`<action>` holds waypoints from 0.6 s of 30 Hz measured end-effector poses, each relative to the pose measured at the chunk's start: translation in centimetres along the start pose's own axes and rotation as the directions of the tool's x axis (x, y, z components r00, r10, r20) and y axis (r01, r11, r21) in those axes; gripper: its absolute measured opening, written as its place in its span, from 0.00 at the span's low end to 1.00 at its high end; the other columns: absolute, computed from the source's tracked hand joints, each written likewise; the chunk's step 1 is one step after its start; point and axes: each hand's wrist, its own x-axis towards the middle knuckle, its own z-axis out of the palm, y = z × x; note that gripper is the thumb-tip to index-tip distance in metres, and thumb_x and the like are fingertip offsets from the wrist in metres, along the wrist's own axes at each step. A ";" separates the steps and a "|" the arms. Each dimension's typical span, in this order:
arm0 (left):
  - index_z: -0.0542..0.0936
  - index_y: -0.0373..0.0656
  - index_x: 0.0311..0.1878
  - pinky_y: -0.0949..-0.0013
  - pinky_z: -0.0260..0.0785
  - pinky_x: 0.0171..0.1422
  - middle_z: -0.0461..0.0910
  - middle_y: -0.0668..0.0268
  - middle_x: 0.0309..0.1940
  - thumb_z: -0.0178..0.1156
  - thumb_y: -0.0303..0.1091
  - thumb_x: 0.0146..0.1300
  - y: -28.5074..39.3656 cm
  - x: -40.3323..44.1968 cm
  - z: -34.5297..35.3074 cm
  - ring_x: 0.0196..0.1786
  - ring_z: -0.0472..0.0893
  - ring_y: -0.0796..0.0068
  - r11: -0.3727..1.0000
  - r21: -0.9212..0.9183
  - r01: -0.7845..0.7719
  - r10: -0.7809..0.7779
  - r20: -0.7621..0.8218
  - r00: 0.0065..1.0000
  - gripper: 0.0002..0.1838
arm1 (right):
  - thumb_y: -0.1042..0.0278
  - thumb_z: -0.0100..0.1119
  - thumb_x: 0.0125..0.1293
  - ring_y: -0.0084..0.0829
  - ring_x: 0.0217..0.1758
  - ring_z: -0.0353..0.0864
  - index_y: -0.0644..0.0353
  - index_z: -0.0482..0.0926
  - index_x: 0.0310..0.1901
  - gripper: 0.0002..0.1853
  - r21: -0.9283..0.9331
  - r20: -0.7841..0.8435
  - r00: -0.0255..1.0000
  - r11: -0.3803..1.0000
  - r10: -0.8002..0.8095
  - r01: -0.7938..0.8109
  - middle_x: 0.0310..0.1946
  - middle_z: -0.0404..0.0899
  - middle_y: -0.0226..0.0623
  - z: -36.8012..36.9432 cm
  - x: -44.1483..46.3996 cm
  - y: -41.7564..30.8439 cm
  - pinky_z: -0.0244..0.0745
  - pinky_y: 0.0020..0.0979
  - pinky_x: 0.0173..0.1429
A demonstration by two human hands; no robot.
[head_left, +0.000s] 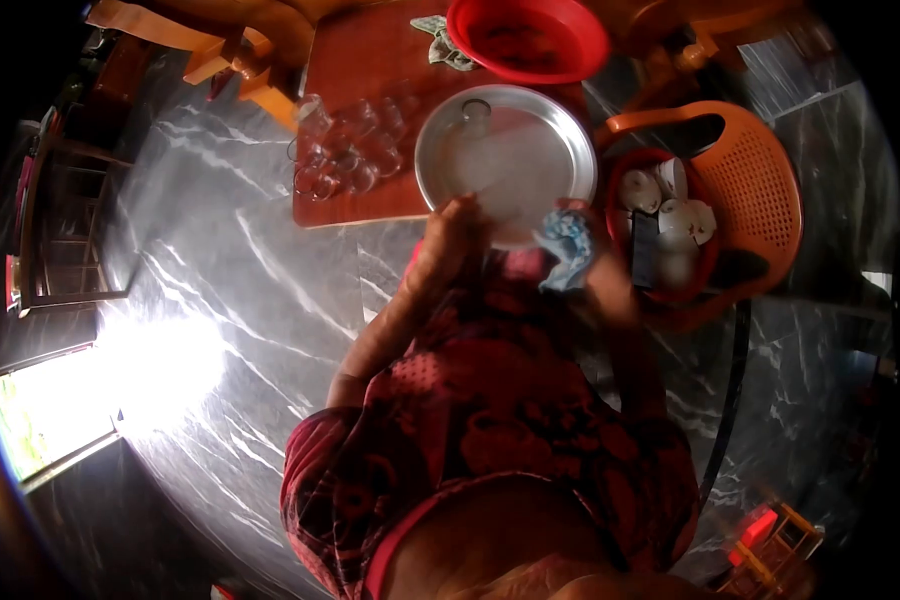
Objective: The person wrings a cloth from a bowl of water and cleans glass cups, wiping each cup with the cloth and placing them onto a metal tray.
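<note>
A round metal tray (pixel 430 165) lies at the near edge of the low table, with one clear glass (pixel 476 110) near its far rim. My left hand (pixel 455 228) is closed over the tray's near left rim. Whatever its fingers hold is blurred and cannot be made out. On the other side, my right hand (pixel 602 262) grips a crumpled blue and white cloth (pixel 566 248) beside the tray's near right rim. Several clear glasses (pixel 355 150) stand close together on the table, left of the tray.
On the reddish table (pixel 370 205), a red basin (pixel 460 45) and a greenish cloth (pixel 448 47) sit at the back. An orange chair (pixel 770 180) at right bears a red tub (pixel 712 262) of white cups (pixel 682 215) and a dark flat object (pixel 644 250). Marble-patterned floor (pixel 240 250) surrounds the table.
</note>
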 end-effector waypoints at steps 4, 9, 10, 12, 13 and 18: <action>0.73 0.41 0.45 0.60 0.73 0.33 0.77 0.55 0.37 0.58 0.48 0.59 -4.9 4.3 -6.8 0.32 0.75 0.60 0.999 -0.023 -0.026 0.028 0.094 0.995 0.20 | 0.72 0.54 0.62 0.28 0.35 0.77 0.62 0.62 0.57 0.22 0.728 -0.101 0.854 0.623 0.510 -0.286 0.36 0.74 0.38 -0.6 1.7 -2.7 0.78 0.30 0.40; 0.70 0.39 0.54 0.57 0.75 0.35 0.78 0.55 0.40 0.57 0.48 0.58 -1.5 -0.5 1.4 0.39 0.79 0.56 0.950 -0.078 0.302 -0.244 0.417 0.876 0.26 | 0.76 0.62 0.55 0.30 0.39 0.75 0.60 0.66 0.56 0.26 0.003 -0.346 0.934 0.995 0.093 -0.098 0.42 0.71 0.39 3.3 3.5 -3.4 0.74 0.31 0.44; 0.70 0.38 0.54 0.57 0.75 0.35 0.78 0.56 0.40 0.57 0.48 0.58 -1.4 -0.8 2.0 0.39 0.79 0.56 0.944 -0.065 0.323 -0.264 0.438 0.859 0.27 | 0.74 0.63 0.50 0.41 0.50 0.72 0.60 0.65 0.58 0.31 -0.152 -0.338 0.941 0.987 -0.006 -0.049 0.48 0.69 0.46 4.5 3.0 -2.8 0.68 0.39 0.54; 0.71 0.40 0.53 0.64 0.75 0.37 0.80 0.58 0.39 0.54 0.40 0.60 -1.3 -0.8 2.7 0.38 0.80 0.64 0.990 0.070 0.122 -0.140 0.423 0.895 0.20 | 0.72 0.64 0.43 0.50 0.58 0.65 0.62 0.63 0.61 0.38 -0.504 -0.216 0.928 0.849 -0.302 0.159 0.53 0.67 0.50 5.8 2.8 -6.6 0.59 0.44 0.62; 0.72 0.41 0.53 0.68 0.74 0.38 0.80 0.59 0.38 0.55 0.32 0.60 -1.2 -1.0 3.3 0.38 0.80 0.68 0.993 0.118 0.018 -0.062 0.379 0.923 0.17 | 0.70 0.64 0.42 0.52 0.59 0.64 0.63 0.62 0.61 0.40 -0.539 -0.182 0.925 0.820 -0.333 0.189 0.56 0.66 0.51 6.3 2.5 -6.7 0.58 0.45 0.63; 0.72 0.30 0.48 0.73 0.72 0.27 0.78 0.61 0.33 0.47 0.23 0.64 -0.4 -2.3 4.4 0.29 0.79 0.74 0.492 0.635 -0.595 0.246 0.554 0.795 0.11 | 0.61 0.68 0.43 0.48 0.57 0.66 0.63 0.62 0.60 0.40 -0.307 -0.240 0.951 0.944 -0.196 0.117 0.55 0.64 0.50 6.2 2.5 -5.7 0.63 0.42 0.59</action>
